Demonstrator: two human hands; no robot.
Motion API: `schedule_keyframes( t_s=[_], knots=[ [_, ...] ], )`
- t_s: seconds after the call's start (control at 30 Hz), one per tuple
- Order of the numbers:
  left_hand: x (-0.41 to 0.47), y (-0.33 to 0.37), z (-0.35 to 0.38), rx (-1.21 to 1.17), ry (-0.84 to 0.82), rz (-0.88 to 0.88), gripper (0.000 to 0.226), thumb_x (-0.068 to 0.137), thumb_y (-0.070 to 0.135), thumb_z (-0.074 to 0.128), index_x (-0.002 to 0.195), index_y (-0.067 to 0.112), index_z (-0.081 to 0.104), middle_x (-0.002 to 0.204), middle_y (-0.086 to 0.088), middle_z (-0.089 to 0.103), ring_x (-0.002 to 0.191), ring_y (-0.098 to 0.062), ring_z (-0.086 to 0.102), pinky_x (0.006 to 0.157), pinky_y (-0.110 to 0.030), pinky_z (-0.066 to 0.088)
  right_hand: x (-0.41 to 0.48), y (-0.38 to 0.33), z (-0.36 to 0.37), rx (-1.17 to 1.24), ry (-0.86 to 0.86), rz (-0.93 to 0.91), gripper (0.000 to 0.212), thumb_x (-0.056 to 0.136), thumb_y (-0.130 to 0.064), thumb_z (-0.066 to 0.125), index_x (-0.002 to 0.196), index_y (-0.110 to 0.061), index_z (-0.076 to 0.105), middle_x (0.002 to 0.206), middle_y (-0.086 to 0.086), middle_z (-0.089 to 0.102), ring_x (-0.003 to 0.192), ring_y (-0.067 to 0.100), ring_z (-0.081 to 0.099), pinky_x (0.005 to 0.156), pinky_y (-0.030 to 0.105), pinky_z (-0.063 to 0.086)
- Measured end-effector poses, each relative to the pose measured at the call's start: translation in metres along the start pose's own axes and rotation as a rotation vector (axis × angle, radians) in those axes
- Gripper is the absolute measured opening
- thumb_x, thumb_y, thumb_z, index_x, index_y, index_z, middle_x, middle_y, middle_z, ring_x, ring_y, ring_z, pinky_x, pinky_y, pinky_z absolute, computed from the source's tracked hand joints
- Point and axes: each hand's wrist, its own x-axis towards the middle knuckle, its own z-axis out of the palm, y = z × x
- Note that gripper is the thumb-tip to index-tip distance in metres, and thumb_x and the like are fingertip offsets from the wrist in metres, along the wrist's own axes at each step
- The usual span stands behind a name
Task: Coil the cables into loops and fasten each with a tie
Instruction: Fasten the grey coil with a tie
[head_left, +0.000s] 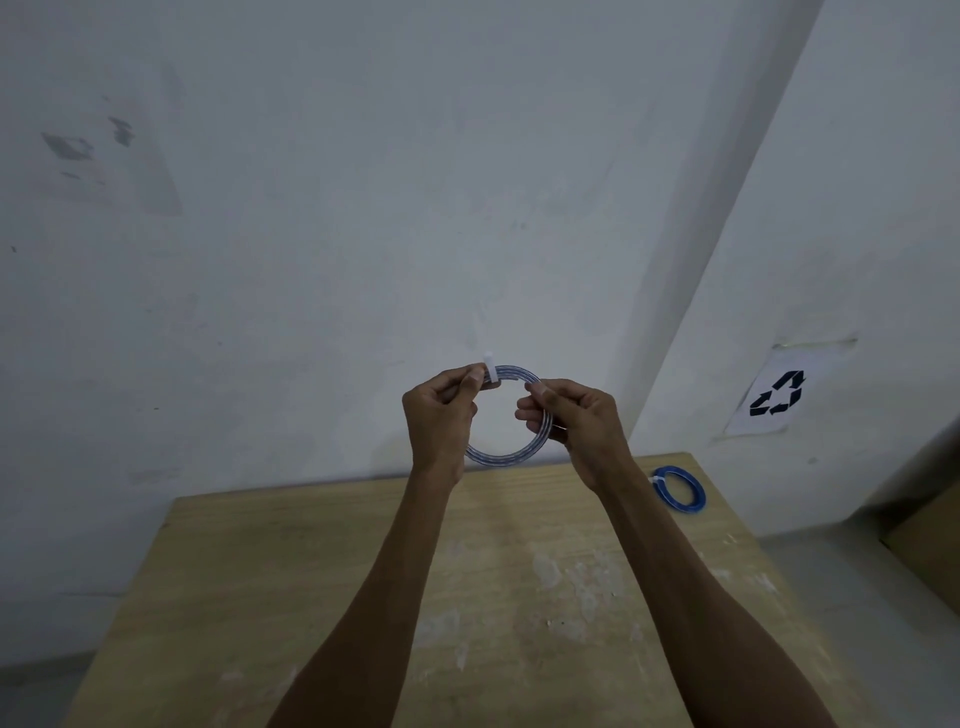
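Head view showed a pale, blue-striped cable coil held upright off the table, in front of a white wall. Left grip pinched the coil's top, just beside a white tie that stuck up there; right grip pinched the coil's right side. A second blue coil, already tied, lay near the table's far right corner
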Motion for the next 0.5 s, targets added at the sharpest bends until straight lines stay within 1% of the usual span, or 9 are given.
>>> schedule_keyframes(
  t_s=[0.07,0.1,0.2,0.27,0.4,0.5],
  knots=[
    [-0.0002,0.0003,-0.0012,0.025,-0.002,0.013,0.011,0.095,0.005,0.068,0.097,0.009,0.079,0.086,-0.013,0.08,0.045,-0.003,0.047,0.048,-0.016,0.036,0.0011,-0.0008,0.0012,-0.008,-0.016,0.022,0.024,0.097,-0.023,0.067,0.114,-0.006,0.074,0.101,0.012,0.078,0.086,0.027,0.076,0.075,0.032,0.061],
    [-0.0003,0.0004,-0.0018,0.059,-0.014,0.025,0.011,0.096,0.007,0.069,0.096,0.011,0.079,0.085,-0.01,0.08,0.046,-0.002,0.05,0.049,-0.016,0.037,0.0018,-0.0008,0.0022,-0.02,-0.005,0.008,0.027,0.096,-0.025,0.068,0.117,-0.007,0.073,0.102,0.012,0.078,0.086,0.027,0.076,0.076,0.032,0.062],
    [-0.0034,-0.0006,-0.0013,0.152,-0.082,0.053,0.012,0.096,0.009,0.069,0.094,0.015,0.079,0.082,-0.001,0.081,0.056,-0.001,0.06,0.053,-0.017,0.042,0.005,0.0003,0.0047,-0.037,0.028,-0.09,0.027,0.093,-0.018,0.072,0.115,-0.002,0.075,0.097,0.018,0.078,0.081,0.026,0.075,0.077,0.032,0.063],
    [-0.004,-0.0014,-0.0008,0.177,-0.095,0.052,0.013,0.096,0.009,0.069,0.092,0.017,0.079,0.08,0.003,0.08,0.062,-0.003,0.063,0.057,-0.019,0.046,0.007,0.001,0.0052,-0.027,0.022,-0.106,0.024,0.092,-0.013,0.072,0.112,-0.001,0.076,0.094,0.019,0.078,0.082,0.028,0.075,0.078,0.032,0.062],
    [-0.0031,-0.0018,-0.0015,0.191,-0.102,0.057,0.011,0.096,0.009,0.069,0.095,0.013,0.08,0.079,0.002,0.08,0.06,-0.003,0.061,0.057,-0.019,0.046,0.0085,-0.0009,0.0029,-0.049,-0.003,-0.14,0.02,0.089,-0.009,0.076,0.107,-0.002,0.077,0.091,0.02,0.078,0.08,0.03,0.076,0.077,0.031,0.062],
    [-0.0055,-0.0029,0.0,0.159,-0.107,0.052,0.012,0.096,0.011,0.07,0.101,0.007,0.08,0.081,-0.004,0.08,0.052,-0.004,0.049,0.053,-0.018,0.042,0.0092,-0.0018,0.0039,-0.062,0.018,-0.206,0.017,0.087,-0.004,0.076,0.104,-0.002,0.077,0.086,0.016,0.079,0.076,0.028,0.077,0.075,0.03,0.063]
  ],
)
